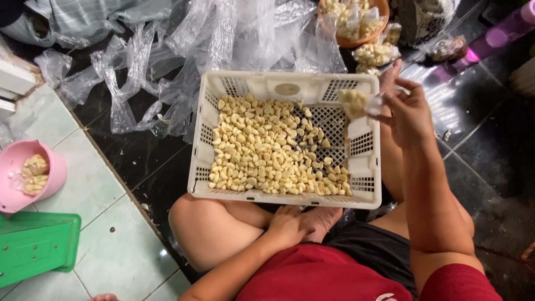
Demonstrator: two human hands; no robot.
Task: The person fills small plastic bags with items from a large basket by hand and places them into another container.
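Floor of pale tiles (106, 184) at left and dark glossy tiles (490, 139) at right, strewn with clear plastic bags (167, 50) along the top. Lower left: green stool (33, 245); above it, pink bucket (14, 167) holding peeled cloves. Centre: white slotted crate (368, 167) half filled with peeled garlic (262, 150). Left hand (290, 226), loosely open, rests on the leg below the crate. Right hand (407, 114), fingers pinched, holds a small bag of garlic (356, 103) over the crate's right corner. Top: brown bowl (362, 40) of filled bags.

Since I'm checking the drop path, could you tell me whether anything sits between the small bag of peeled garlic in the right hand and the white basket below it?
Nothing visible does. The right hand holds the small bag of garlic directly over the white basket, above its right side.
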